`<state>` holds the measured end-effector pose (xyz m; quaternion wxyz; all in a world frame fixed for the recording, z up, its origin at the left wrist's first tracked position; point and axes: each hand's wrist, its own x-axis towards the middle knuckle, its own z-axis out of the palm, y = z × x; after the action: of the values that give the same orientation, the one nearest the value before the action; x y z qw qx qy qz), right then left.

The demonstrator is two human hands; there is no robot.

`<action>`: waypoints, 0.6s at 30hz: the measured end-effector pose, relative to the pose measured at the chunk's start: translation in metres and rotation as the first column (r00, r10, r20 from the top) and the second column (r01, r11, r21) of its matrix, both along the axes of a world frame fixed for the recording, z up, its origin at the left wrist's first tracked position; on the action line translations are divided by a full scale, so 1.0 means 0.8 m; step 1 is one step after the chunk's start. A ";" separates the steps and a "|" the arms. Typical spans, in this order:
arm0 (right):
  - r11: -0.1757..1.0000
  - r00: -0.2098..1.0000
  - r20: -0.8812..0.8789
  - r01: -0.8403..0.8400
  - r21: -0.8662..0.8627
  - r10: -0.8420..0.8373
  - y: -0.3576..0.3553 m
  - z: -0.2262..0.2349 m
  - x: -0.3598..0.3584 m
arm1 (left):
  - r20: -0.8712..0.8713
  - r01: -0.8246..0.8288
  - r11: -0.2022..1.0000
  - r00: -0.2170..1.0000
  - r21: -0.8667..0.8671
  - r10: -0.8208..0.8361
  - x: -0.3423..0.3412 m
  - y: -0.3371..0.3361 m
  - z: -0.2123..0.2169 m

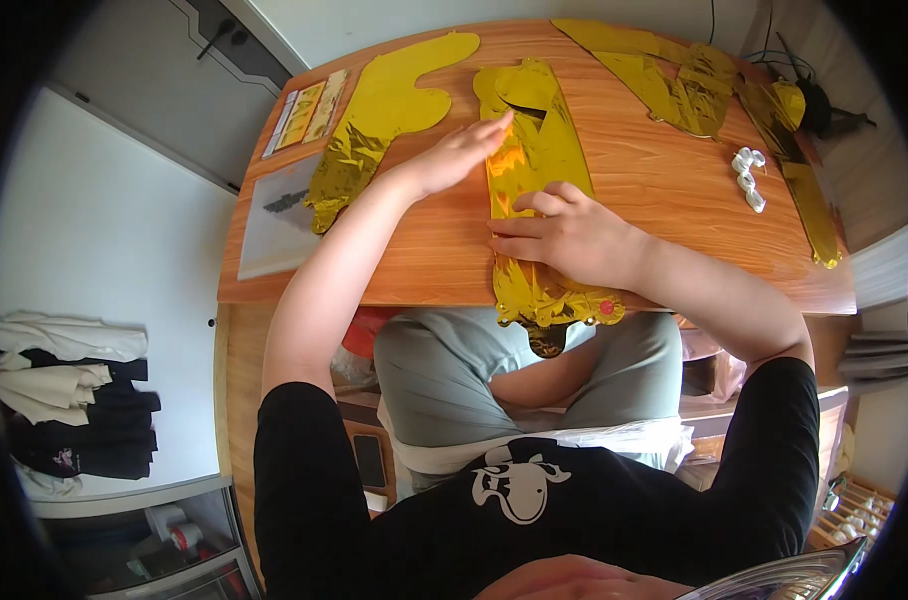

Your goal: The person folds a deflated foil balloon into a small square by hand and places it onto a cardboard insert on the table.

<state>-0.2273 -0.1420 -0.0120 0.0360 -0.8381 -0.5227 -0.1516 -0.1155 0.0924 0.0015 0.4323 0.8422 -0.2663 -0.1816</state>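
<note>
A flat, uninflated gold foil balloon (pixel 559 150) lies lengthwise on the wooden table in front of me, its far end folded over. Its near end, with rounded tabs, hangs over the front edge above my lap. My left hand (pixel 461 157) lies at the balloon's left edge, fingers stretched out and fingertips touching the foil. Across the middle of the same balloon rests my right hand (pixel 586 238), fingers spread and partly bent, pressing on the foil. Neither hand visibly grips anything.
Another flat gold balloon (pixel 399 90) lies to the left, beside a clear sheet (pixel 274 235) and a printed card (pixel 306 112). More gold foil pieces (pixel 689 85) spread over the far right, near a white lumpy strand (pixel 747 180) and a black object (pixel 822 105).
</note>
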 end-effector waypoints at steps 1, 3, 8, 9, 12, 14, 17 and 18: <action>1.000 1.000 -0.008 0.004 0.008 -0.004 -0.003 -0.002 0.000 | 0.005 0.007 1.000 1.000 0.005 -0.007 0.006 0.000 0.002; 0.999 0.999 0.029 -0.022 0.030 0.022 0.004 0.000 -0.001 | -0.071 -0.047 0.972 0.997 -0.228 0.031 0.022 0.021 0.003; 1.000 1.000 0.024 -0.006 -0.010 0.006 0.000 -0.002 0.001 | 0.648 -0.195 0.930 0.759 0.312 -0.058 0.024 0.022 0.000; 1.000 1.000 0.009 -0.004 -0.017 0.004 -0.001 -0.002 0.001 | 0.648 -0.190 0.929 0.759 0.316 -0.065 0.023 0.019 0.000; 1.000 1.000 -0.006 -0.003 -0.031 0.003 -0.001 0.000 0.001 | 0.710 -0.184 0.870 0.665 0.457 -0.232 0.020 0.020 -0.001; 0.999 1.000 -0.008 -0.004 -0.038 0.004 0.001 0.001 0.001 | 0.718 -0.186 0.863 0.649 0.470 -0.251 0.023 0.023 -0.002; 0.999 1.000 -0.019 -0.016 -0.039 0.015 0.002 0.003 0.000 | 0.729 -0.194 0.851 0.628 0.487 -0.274 0.027 0.026 -0.004; 0.999 1.000 -0.019 -0.022 -0.047 0.021 0.002 0.005 0.000 | 0.732 -0.200 0.847 0.621 0.492 -0.279 0.028 0.026 -0.004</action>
<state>-0.2273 -0.1402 -0.0083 0.0227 -0.8346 -0.5346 -0.1309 -0.0932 0.1135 -0.0016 0.0187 0.9137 -0.3856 0.1272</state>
